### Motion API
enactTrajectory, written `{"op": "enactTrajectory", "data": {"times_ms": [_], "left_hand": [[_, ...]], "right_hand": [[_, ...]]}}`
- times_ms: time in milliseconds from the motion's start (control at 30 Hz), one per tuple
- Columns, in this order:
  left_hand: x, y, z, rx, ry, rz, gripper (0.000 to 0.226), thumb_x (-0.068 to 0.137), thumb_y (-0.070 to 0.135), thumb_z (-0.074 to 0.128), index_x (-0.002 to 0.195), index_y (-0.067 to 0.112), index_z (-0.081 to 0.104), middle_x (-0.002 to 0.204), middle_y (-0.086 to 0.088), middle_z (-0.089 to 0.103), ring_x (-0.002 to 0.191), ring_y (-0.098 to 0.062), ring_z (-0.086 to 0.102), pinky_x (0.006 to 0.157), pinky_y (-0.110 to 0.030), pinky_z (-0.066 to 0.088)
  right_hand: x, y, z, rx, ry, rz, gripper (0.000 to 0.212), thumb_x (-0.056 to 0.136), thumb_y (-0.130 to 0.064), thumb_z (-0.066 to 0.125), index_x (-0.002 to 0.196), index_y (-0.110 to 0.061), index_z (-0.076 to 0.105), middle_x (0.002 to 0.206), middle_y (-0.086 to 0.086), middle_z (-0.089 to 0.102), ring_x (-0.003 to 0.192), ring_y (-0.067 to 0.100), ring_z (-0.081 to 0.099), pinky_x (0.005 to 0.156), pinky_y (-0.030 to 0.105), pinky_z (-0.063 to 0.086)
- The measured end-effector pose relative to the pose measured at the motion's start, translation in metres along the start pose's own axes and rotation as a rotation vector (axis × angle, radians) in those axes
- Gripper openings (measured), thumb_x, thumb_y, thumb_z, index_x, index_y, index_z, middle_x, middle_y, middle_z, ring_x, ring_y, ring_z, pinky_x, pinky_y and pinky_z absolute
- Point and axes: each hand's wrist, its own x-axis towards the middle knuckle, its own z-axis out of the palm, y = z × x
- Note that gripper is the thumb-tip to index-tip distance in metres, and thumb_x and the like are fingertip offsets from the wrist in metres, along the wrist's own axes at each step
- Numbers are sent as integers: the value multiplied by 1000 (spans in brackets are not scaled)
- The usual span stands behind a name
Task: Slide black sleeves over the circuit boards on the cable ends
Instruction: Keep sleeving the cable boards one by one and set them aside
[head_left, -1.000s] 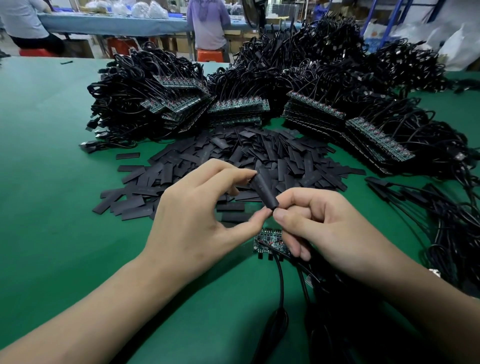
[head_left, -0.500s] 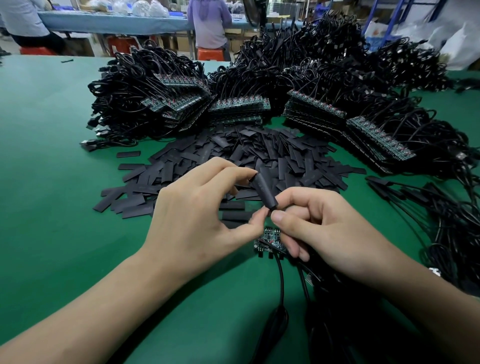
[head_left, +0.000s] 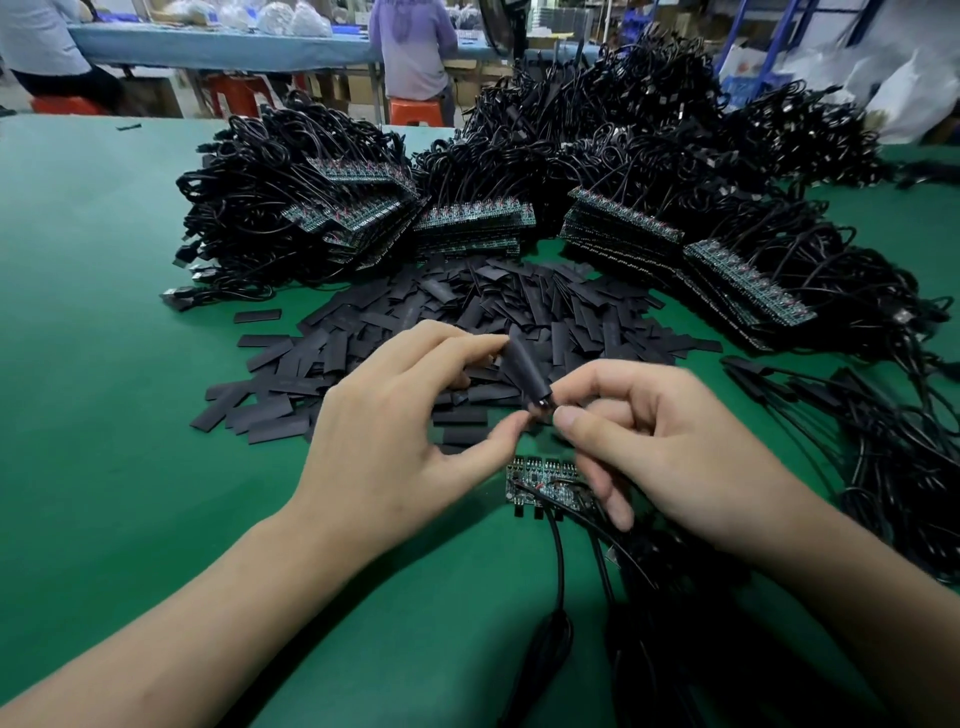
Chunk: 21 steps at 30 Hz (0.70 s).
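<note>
One black sleeve (head_left: 522, 366) is held up above the green table (head_left: 104, 415). My left hand (head_left: 395, 431) pinches it between forefinger and thumb. My right hand (head_left: 665, 447) pinches the sleeve's lower end with thumb and forefinger. Its lower fingers curl over a small bunch of circuit boards (head_left: 540, 480) on black cables (head_left: 558, 561), which lies on the table under my hands. What is inside the sleeve's lower opening cannot be made out.
A heap of loose flat black sleeves (head_left: 467, 312) lies just beyond my hands. Behind it, stacked cable bundles with rows of boards (head_left: 467, 218) form an arc. More cables (head_left: 893, 467) lie at the right. People sit at a far table (head_left: 208, 41).
My hands have barely moved. The sleeve has turned slightly in my fingers, and my right thumb has shifted a little away from its lower end.
</note>
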Motion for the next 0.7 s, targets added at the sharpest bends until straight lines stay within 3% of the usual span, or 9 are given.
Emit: {"op": "enactTrajectory", "data": {"times_ms": [100, 233, 300, 367, 400, 467, 567, 633, 700], "left_hand": [[-1, -5, 0, -35, -100, -31, 53, 89, 50, 66, 136, 28, 60, 117, 17, 59, 99, -5, 60, 88, -35, 53], [-2, -8, 2, -25, -273, 18, 41, 94, 53, 58, 127, 31, 68, 113, 17, 60, 107, -7, 57, 93, -39, 50], [-1, -8, 2, 7, -338, 56, 41, 94, 58, 53, 121, 33, 71, 109, 17, 59, 106, -7, 55, 91, -39, 49], [-1, -9, 2, 41, -385, 86, 44, 93, 64, 51, 119, 36, 72, 107, 19, 56, 104, -7, 52, 89, -37, 46], [-2, -10, 2, 57, -412, 99, 46, 92, 68, 50, 119, 38, 71, 107, 20, 54, 103, -7, 50, 89, -36, 45], [-2, -10, 2, 68, -463, 124, 49, 90, 74, 50, 121, 41, 69, 107, 20, 51, 102, -7, 48, 89, -35, 44], [-1, -7, 1, -13, -490, 161, 41, 89, 69, 59, 119, 41, 67, 108, 18, 49, 102, -8, 48, 89, -36, 45], [0, -4, 0, -59, -499, 190, 33, 89, 60, 66, 115, 41, 69, 106, 17, 49, 102, -8, 49, 88, -35, 46], [0, -2, 1, -80, -521, 216, 26, 90, 52, 70, 114, 40, 71, 104, 14, 49, 101, -9, 50, 87, -33, 46]], "right_hand": [[-1, -16, -23, 20, 138, -18, 15, 101, -17, 61, 93, -24, 71, 56, 4, 59, 32, 16, 45, 37, 19, 35], [-5, -50, -76, 20, 283, -53, 8, 94, -31, 72, 99, -28, 77, 53, -4, 56, 26, 11, 36, 33, 11, 28], [-11, -71, -112, 2, 277, -1, 39, 83, -54, 78, 107, -24, 76, 53, -8, 55, 25, 10, 37, 32, 13, 32], [-15, -75, -158, -202, 327, -4, 63, 74, -72, 77, 107, -18, 74, 61, -1, 64, 35, 13, 54, 36, 21, 45], [-13, -70, -180, -322, 384, -13, 62, 75, -73, 75, 103, -19, 74, 65, 3, 68, 40, 18, 60, 39, 27, 50], [-10, -54, -202, -555, 539, 3, 43, 80, -74, 69, 100, -35, 72, 61, -1, 68, 36, 30, 57, 35, 37, 50], [-4, -18, -175, -988, 517, 111, 9, 80, -59, 55, 86, -57, 61, 52, -9, 64, 38, 17, 59, 45, 38, 57], [2, 3, -163, -1207, 489, 251, 9, 85, -45, 66, 78, -44, 60, 63, -10, 64, 61, 24, 64, 61, 37, 58], [6, 12, -150, -1302, 421, 403, 14, 91, -45, 69, 89, -33, 61, 84, 1, 69, 82, 29, 66, 71, 37, 56]]}}
